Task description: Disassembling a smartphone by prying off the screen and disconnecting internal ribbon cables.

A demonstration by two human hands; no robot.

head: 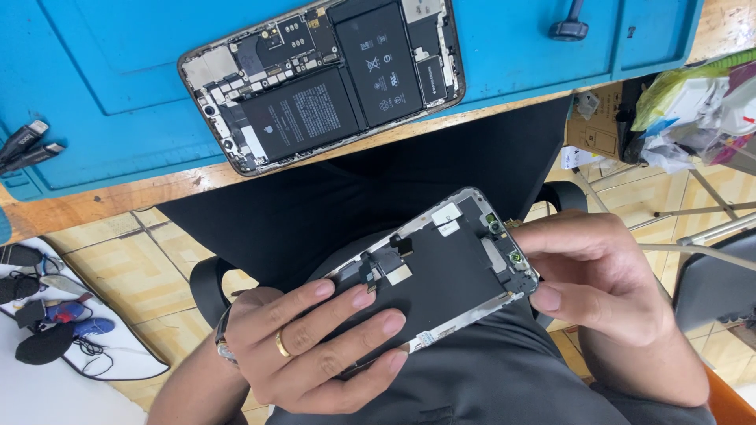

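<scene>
Below the table's front edge, over the person's lap, both hands hold a detached black phone screen panel with a silver frame and short flex cables [441, 271], its inner side facing up. The left hand [311, 350], wearing a gold ring, cups the panel's lower end with its fingers laid flat across the back. The right hand [602, 275] pinches the upper end between thumb and fingers, close to the small camera parts. On the blue rubber work mat [118, 94] covering the wooden table [102, 201], near the front edge, an opened phone body with black battery and exposed circuit boards [323, 79] lies apart from the panel. Two dark cable plugs [27, 145] rest at the mat's left edge.
</scene>
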